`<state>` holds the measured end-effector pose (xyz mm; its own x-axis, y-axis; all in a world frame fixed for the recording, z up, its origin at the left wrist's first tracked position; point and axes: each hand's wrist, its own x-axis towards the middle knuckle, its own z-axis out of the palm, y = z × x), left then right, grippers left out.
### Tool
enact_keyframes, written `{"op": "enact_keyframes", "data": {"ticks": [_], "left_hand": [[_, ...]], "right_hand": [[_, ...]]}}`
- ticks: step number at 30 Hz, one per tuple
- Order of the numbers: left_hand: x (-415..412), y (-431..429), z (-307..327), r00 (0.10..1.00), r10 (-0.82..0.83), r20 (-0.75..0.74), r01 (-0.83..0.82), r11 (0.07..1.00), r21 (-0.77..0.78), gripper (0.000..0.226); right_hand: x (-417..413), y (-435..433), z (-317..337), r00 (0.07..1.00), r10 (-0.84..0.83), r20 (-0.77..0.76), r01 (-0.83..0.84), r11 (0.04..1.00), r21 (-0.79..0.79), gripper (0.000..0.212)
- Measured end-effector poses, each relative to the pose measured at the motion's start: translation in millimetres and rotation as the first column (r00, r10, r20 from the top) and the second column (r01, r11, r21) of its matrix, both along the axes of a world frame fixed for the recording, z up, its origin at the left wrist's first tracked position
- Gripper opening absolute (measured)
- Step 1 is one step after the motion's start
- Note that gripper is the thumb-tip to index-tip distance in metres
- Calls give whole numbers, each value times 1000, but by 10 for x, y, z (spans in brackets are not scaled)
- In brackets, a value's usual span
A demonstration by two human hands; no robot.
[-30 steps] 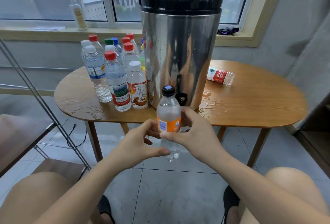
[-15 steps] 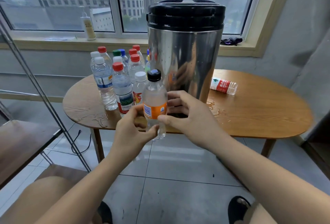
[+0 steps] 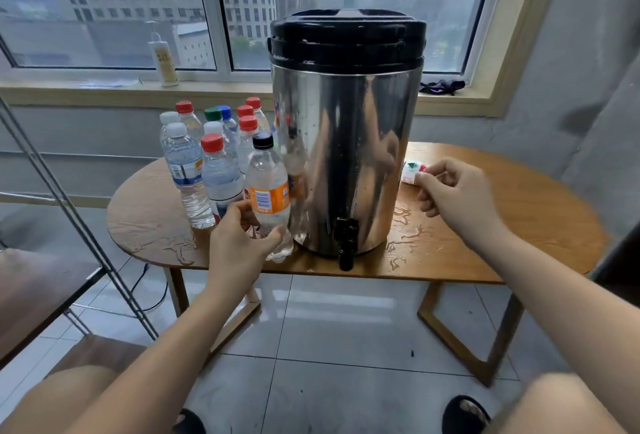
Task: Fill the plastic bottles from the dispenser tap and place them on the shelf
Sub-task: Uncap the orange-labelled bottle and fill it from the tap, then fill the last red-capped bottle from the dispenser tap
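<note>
A clear bottle with an orange label and black cap (image 3: 268, 187) stands upright on the wooden table (image 3: 519, 225), just left of the steel dispenser (image 3: 346, 142). My left hand (image 3: 239, 243) grips its lower part. The dispenser's black tap (image 3: 346, 239) hangs over the table's front edge with nothing under it. Right of the dispenser a bottle with a red and green label (image 3: 412, 172) lies on its side. My right hand (image 3: 453, 191) is at that bottle, with thumb and forefinger on either side of its near end and the other fingers curled.
Several capped bottles (image 3: 207, 163) stand grouped at the table's left rear. Water is spilled on the tabletop around the dispenser (image 3: 405, 236). A metal-framed shelf (image 3: 45, 281) stands at the left. A pump bottle (image 3: 164, 56) stands on the windowsill.
The orange-labelled bottle went up from below the tap and onto the table left of the dispenser. My right hand let go of it and moved right to the lying bottle.
</note>
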<state>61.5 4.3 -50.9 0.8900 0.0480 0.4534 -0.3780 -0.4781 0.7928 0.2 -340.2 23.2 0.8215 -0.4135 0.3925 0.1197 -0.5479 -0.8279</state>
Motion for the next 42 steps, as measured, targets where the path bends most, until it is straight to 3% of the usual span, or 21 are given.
{"op": "enact_keyframes", "data": {"ticks": [6, 17, 22, 28, 32, 42], "left_hand": [[69, -11, -113, 1000, 7, -4, -7, 1000, 7, 74], [203, -28, -136, 996, 84, 43, -87, 994, 70, 73], [150, 39, -139, 998, 61, 26, -62, 997, 36, 80], [-27, 47, -159, 997, 67, 29, -68, 997, 21, 76], [-135, 31, -218, 999, 50, -1, -50, 998, 27, 71], [-411, -101, -283, 989, -98, -110, 103, 994, 38, 68]], "right_hand": [[533, -535, -321, 982, -142, -123, 89, 928, -362, 15], [1274, -1035, -682, 851, -397, -343, 101, 766, -635, 80], [1375, -1051, -631, 820, -427, -380, 68, 733, -677, 84], [1254, -1083, -588, 805, -501, -318, 66, 608, -791, 62], [1005, -1086, -587, 826, -447, -344, 71, 688, -723, 72], [101, -936, -481, 841, -363, -401, -12, 728, -685, 72]]}}
